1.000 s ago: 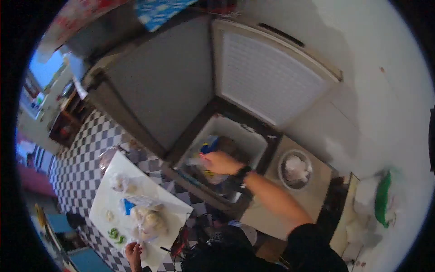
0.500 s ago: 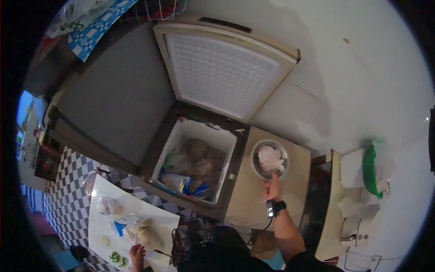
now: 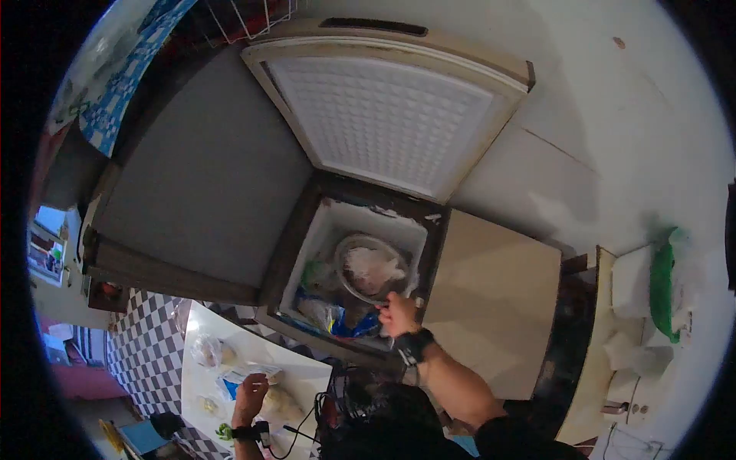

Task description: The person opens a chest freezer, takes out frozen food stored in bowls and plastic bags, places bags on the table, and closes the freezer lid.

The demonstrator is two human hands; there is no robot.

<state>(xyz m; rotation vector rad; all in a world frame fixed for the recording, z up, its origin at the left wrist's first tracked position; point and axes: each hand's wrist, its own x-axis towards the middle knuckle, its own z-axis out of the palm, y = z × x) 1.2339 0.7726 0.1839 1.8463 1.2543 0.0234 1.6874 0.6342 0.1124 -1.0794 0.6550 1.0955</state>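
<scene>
My right hand [image 3: 399,314] grips the near rim of a round metal bowl [image 3: 343,282]. Pale, whitish raw meat [image 3: 371,268] lies in the bowl. The bowl is over the opening of a chest freezer [image 3: 325,222]; I cannot tell whether it touches what lies inside. Plastic bags and a blue-and-yellow package [image 3: 356,323] show below it. My left hand [image 3: 251,392] hovers at the white table [image 3: 201,318], fingers loosely bent and apart, beside clear plastic bags of pale food [image 3: 282,410].
The freezer lid [image 3: 383,115] stands raised against the wall. To the right is a beige closed top [image 3: 491,299], then a counter with a green basket [image 3: 665,287]. Small green vegetables [image 3: 224,432] lie on the white table. A checkered floor [image 3: 146,345] shows at left.
My right hand has carried the bowl left, from the beige top to over the open freezer. My left hand has moved up and forward over the white table. The view has shifted.
</scene>
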